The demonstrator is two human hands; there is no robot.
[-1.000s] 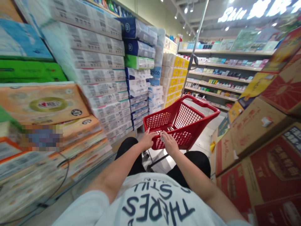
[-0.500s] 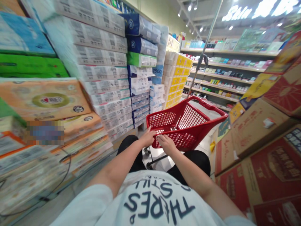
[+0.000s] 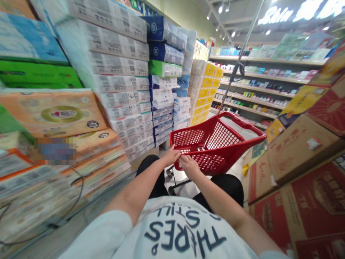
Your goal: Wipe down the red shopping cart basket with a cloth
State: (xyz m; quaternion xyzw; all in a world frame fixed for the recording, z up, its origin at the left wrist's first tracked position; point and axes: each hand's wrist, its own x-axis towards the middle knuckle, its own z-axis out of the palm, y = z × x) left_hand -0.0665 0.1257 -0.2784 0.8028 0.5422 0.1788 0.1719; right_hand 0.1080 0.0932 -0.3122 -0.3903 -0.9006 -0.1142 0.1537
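A red plastic shopping cart (image 3: 215, 153) with a lattice basket stands in front of my knees, its basket holding nothing that I can make out. My left hand (image 3: 171, 157) grips the near end of the cart's rim, thumb side toward the basket. Close beside it, almost touching, my right hand (image 3: 189, 166) has its fingers curled over the same rim. Wheels and a dark lower bar of the cart show below my hands, between my legs.
Stacks of packaged tissue (image 3: 121, 61) rise on the left, with orange packs (image 3: 78, 124) nearer. Cardboard boxes (image 3: 302, 147) are piled on the right. A thin metal pole (image 3: 234, 72) stands behind the cart, before stocked shelves (image 3: 266, 84).
The cart and surroundings have shifted slightly to the right in view. Both hands keep their hold on the rim.
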